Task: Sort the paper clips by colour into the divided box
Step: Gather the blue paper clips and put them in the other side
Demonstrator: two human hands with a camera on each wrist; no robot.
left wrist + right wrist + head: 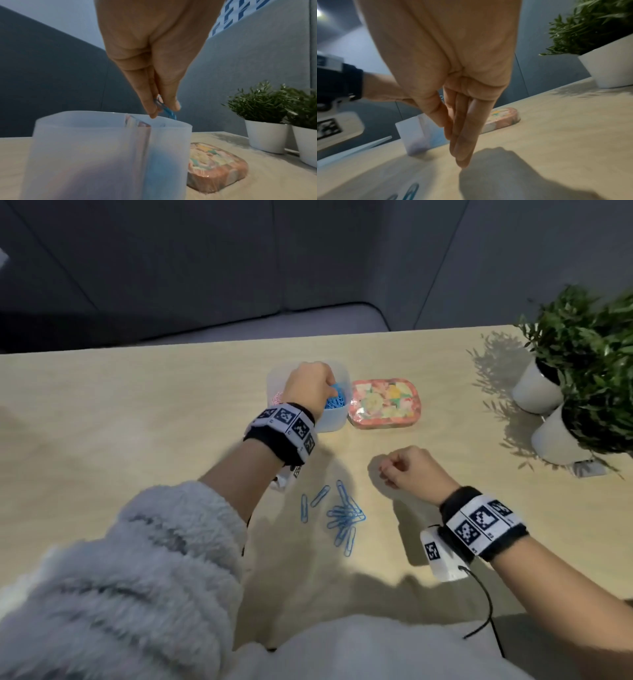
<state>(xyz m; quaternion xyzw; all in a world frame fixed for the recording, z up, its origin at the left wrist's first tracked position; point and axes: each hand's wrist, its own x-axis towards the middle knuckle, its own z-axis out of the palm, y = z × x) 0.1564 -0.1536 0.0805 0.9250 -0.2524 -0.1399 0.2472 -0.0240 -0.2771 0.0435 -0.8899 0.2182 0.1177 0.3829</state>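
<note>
A translucent divided box (331, 422) (85, 148) stands on the wooden table. Over its right compartment my left hand (327, 383) (163, 108) pinches a blue paper clip (169, 113) between thumb and fingertips, just above the rim. Blue clips (335, 402) lie in that compartment and pink ones (276, 398) in the left one. Several blue clips (346, 515) are heaped on the table nearer me. My right hand (385, 470) (452, 135) hovers to the right of the heap, its fingers close together against the thumb, and nothing shows in it.
A flowery tin (383, 402) (217, 166) lies just right of the box. Two potted plants in white pots (537, 388) (561, 440) stand at the right edge. The table's far edge runs behind the box, with a dark wall beyond it.
</note>
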